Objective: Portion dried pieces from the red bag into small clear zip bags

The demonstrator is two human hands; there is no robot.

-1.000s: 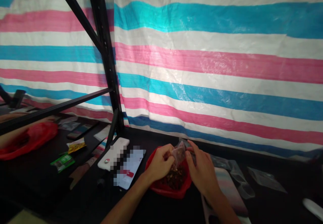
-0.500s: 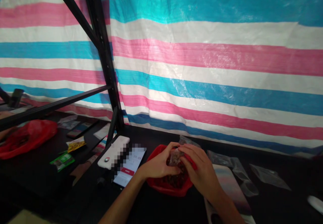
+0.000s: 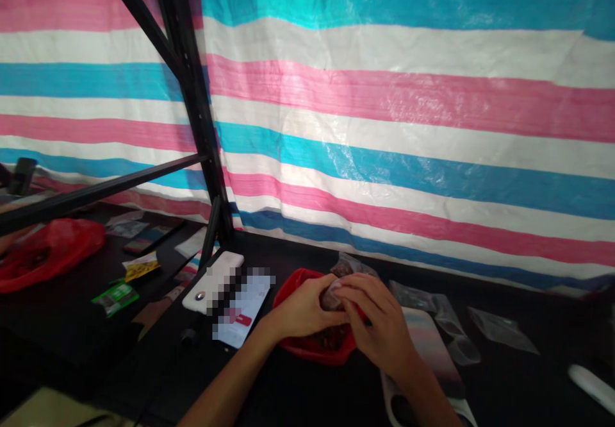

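Note:
Over a red plastic bag with its mouth spread, both my hands close around a small clear plastic bag holding something brownish. My left hand grips its left side, thumb underneath. The fingers of my right hand are bent over its top and right side, hiding much of it. Small dark brown pieces lie in the red bag below; I cannot make out their kind. Just behind my hands lies another clear bag with brownish contents.
Left of the red bag lie a lit phone and a white flat device. To the right are a flat slab with rounded corners and clear bags. A black metal post rises at left, beside another red bag.
My fingers have closed further over the small clear bag, so less of it shows. The view has shifted slightly, moving the whole scene a little up and left.

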